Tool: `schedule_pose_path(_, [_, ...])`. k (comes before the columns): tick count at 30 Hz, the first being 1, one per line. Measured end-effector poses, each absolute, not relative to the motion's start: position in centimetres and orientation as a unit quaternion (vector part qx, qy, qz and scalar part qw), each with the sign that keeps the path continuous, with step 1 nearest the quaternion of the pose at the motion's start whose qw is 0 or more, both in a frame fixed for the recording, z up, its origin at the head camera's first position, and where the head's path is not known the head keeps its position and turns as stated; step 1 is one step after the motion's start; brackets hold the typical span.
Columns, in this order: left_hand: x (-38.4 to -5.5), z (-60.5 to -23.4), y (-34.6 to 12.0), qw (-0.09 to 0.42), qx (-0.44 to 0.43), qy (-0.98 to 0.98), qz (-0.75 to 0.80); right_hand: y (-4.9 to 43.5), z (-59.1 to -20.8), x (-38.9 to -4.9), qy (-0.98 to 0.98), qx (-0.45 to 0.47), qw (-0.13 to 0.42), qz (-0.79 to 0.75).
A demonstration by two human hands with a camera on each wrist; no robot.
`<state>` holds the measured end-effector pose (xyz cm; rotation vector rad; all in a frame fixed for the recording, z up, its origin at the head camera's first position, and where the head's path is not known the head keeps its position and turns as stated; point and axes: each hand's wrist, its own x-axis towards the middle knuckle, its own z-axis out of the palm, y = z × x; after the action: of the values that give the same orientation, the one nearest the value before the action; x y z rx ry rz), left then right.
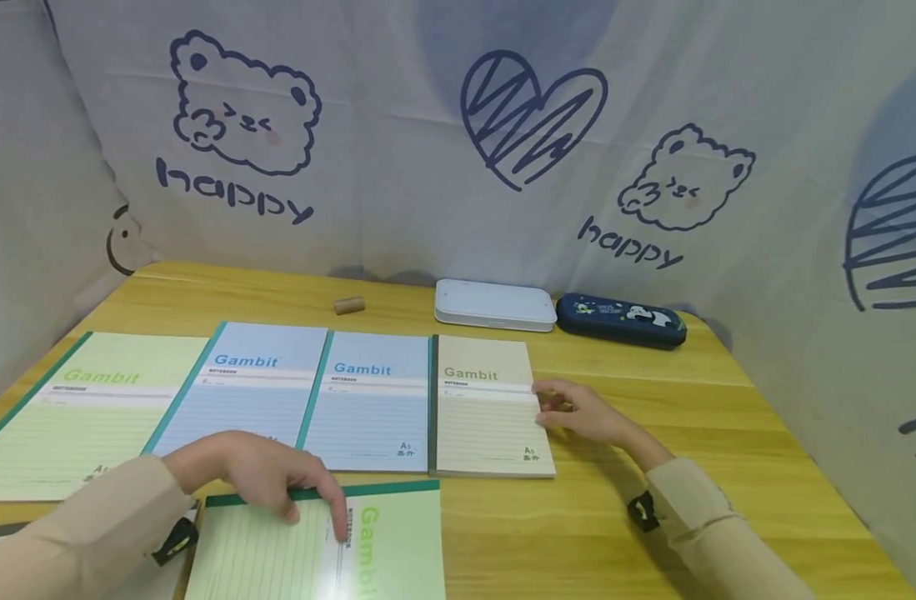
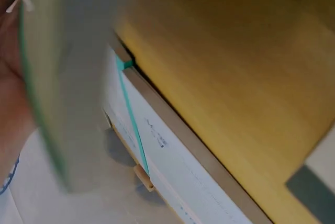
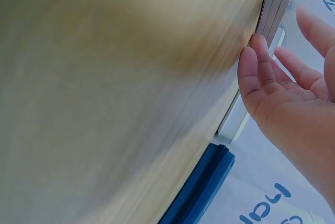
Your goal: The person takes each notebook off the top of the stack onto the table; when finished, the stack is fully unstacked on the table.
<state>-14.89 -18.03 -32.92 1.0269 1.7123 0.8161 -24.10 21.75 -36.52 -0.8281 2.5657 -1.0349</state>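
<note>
In the head view my left hand [image 1: 266,471] lies over a green Gambit notebook [image 1: 401,542] turned sideways, its index finger and thumb on the cover. The left wrist view shows the blurred edge of a green-spined notebook [image 2: 84,77] close up beside that hand. My right hand [image 1: 581,408] is at the right edge of a beige notebook stack [image 1: 491,425]. Its fingertips touch the side of the stack [image 3: 275,4] in the right wrist view, the thumb held apart. To the left lie two blue notebooks [image 1: 251,408] [image 1: 371,417] and another green notebook [image 1: 120,433].
A white case [image 1: 495,304] and a navy panda case [image 1: 621,321] lie at the back, with a small brown cylinder [image 1: 348,305] left of them. A dark-spined notebook [image 1: 157,575] shows partly beneath the left sleeve. Printed cloth [image 1: 397,167] hangs behind the wooden table [image 1: 653,550].
</note>
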Motion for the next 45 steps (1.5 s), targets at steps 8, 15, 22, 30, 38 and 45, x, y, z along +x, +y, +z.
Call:
schedule_pose_path(8, [-14.6,-32.7,-17.5,0.425,0.421,0.758,0.260,21.8,-36.6,-24.1,0.881,-0.280,0.128,-0.359])
schedule_pose_path(15, [-14.3,-31.7,-17.4,0.424,0.369,0.783,0.267,21.9,-36.7,-24.2,0.882,-0.283,0.128,-0.356])
schedule_pose_path(22, [-14.7,-31.0,-18.0,0.421,0.353,0.775,0.312,21.7,-36.5,-24.0,0.881,-0.289,0.129,-0.352])
schedule_pose_path(30, [-15.4,-31.3,-18.4,0.378,0.323,0.791,0.356,21.6,-36.2,-23.8,0.879,-0.288,0.129,-0.358])
schedule_pose_path(38, [-16.5,-31.6,-17.4,0.264,0.297,0.842,0.365,21.6,-36.3,-23.8,0.874,-0.286,0.132,-0.371])
schedule_pose_path(45, [-18.0,-31.9,-15.9,0.202,0.241,0.870,0.380,21.6,-36.6,-24.0,0.876,-0.282,0.132,-0.367])
